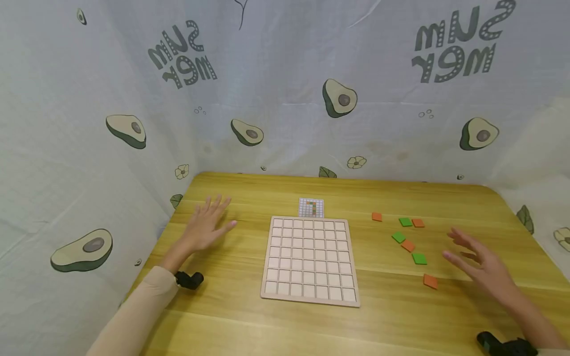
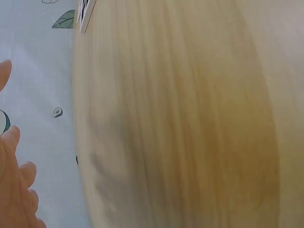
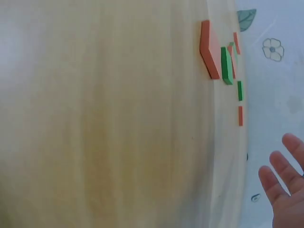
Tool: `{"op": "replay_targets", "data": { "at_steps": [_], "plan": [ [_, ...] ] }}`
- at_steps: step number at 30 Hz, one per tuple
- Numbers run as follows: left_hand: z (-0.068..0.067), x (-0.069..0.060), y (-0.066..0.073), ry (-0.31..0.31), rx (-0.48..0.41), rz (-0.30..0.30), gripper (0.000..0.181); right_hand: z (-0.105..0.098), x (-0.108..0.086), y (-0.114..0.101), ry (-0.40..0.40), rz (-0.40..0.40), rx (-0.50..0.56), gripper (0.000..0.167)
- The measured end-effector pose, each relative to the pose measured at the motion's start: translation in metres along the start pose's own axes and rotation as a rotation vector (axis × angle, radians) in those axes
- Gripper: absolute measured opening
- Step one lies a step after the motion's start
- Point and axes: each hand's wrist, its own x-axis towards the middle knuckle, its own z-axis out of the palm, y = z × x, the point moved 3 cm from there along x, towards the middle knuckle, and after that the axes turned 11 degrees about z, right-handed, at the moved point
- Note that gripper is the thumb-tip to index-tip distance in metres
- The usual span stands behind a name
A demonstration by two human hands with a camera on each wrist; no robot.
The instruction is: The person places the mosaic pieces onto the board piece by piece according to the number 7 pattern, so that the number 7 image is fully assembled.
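Observation:
A pale wooden grid board (image 1: 309, 261) with square recesses lies on the middle of the table. Against its far edge is a small pattern card (image 1: 311, 207) printed with a grid and a few orange and green squares. Left of the board my left hand (image 1: 207, 225) is held over the table with fingers spread, holding nothing. On the other side my right hand (image 1: 483, 264) hovers with nothing in it, fingers loosely bent. It is nearest to several loose square tiles, among them a green tile (image 1: 419, 258) and an orange tile (image 1: 430, 281).
The wood-grain table (image 1: 213, 316) ends at a hanging cloth (image 1: 285, 64) printed with avocados, behind and at both sides. More tiles, such as an orange tile (image 1: 376, 217) and a green tile (image 1: 405, 222), lie farther back right of the board.

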Motion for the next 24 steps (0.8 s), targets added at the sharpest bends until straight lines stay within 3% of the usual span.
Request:
{"op": "replay_targets", "data": {
  "at_steps": [13,19,24],
  "plan": [
    [0.014,0.002,0.027,-0.020,-0.033,0.085,0.079,0.010,-0.018,0.005,-0.048,0.134,0.105,0.050],
    [0.021,0.003,0.041,-0.045,-0.049,0.143,0.078,0.015,-0.025,0.008,-0.097,0.216,0.063,0.043],
    [0.027,0.004,0.050,-0.065,-0.068,0.182,0.077,0.019,-0.027,0.010,-0.128,0.221,0.057,0.040]
  ]
}}
